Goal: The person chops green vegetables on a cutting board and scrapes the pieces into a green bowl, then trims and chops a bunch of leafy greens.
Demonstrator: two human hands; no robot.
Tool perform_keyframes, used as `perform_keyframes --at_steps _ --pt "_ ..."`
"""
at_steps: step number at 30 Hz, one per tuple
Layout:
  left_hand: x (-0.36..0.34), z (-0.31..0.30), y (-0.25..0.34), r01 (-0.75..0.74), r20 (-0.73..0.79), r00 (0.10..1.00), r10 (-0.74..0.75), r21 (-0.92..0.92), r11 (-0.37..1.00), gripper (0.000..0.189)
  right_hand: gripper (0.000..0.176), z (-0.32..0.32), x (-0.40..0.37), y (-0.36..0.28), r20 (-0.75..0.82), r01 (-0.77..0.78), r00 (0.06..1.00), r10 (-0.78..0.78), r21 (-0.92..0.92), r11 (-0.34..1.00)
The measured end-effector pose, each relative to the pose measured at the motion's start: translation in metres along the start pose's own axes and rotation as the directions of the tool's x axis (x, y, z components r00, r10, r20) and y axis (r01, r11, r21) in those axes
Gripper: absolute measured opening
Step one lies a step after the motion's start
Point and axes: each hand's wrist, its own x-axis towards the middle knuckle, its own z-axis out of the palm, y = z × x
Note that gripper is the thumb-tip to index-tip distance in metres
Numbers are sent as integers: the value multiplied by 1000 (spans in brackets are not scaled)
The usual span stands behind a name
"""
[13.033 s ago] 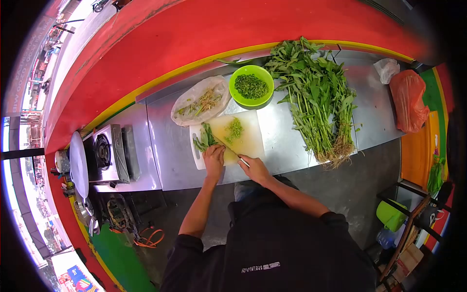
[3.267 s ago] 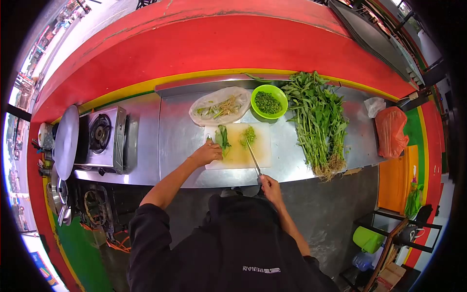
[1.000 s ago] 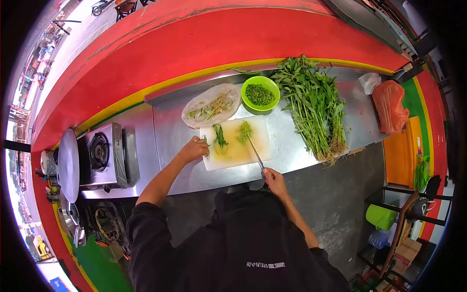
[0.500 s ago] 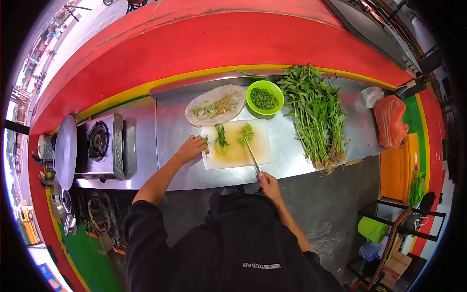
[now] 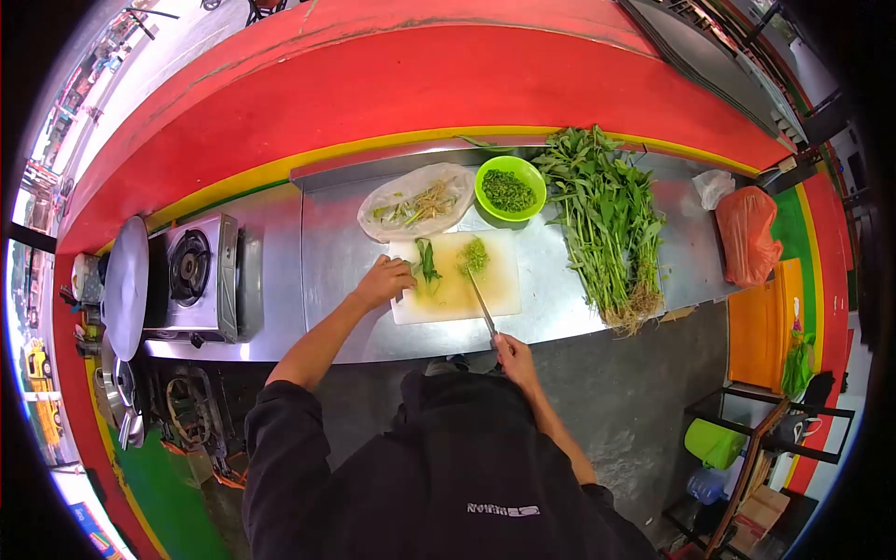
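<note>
My right hand (image 5: pixel 514 356) grips a knife (image 5: pixel 486 310) by its handle. The blade tip touches a small heap of chopped greens (image 5: pixel 474 256) on the white cutting board (image 5: pixel 455 314). My left hand (image 5: pixel 385 280) is at the board's left edge, fingers curled together; what they hold, if anything, is hidden. Just right of its fingertips lie dark green leaves (image 5: pixel 427 260). Behind the board stand a clear plastic bag (image 5: pixel 380 224) with stalk and root trimmings and a lime green bowl (image 5: pixel 534 177) of finely cut greens.
A large bunch of leafy greens with roots (image 5: pixel 607 229) lies on the steel counter (image 5: pixel 271 308) to the right. Beyond it sits a red plastic bag (image 5: pixel 749 233). At left are a gas stove (image 5: pixel 191 271) and a big round lid (image 5: pixel 125 287). A red wall (image 5: pixel 420 84) borders the counter's far side.
My left hand has shifted right and slightly up, over the board's left edge, and its fingers have drawn in. The right hand and knife stay nearly in place.
</note>
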Motion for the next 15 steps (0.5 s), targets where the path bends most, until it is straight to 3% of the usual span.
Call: perform_keyframes --at_steps 2,5,10,15 --pt "0 -6 -2 43 -26 999 -44 -59 997 12 42 -3 2 10 -17 40 999 -40 -24 999" --pt "1 -9 -7 9 67 998 -4 -72 997 17 42 -4 2 10 -10 38 999 -38 -5 999" --pt "5 -3 -1 -147 146 978 150 -35 989 21 43 -3 -2 1 -29 -19 999 18 -20 1000" --pt "2 4 -4 -161 95 982 165 -45 986 23 43 -5 -2 4 -24 37 999 -38 -41 998"
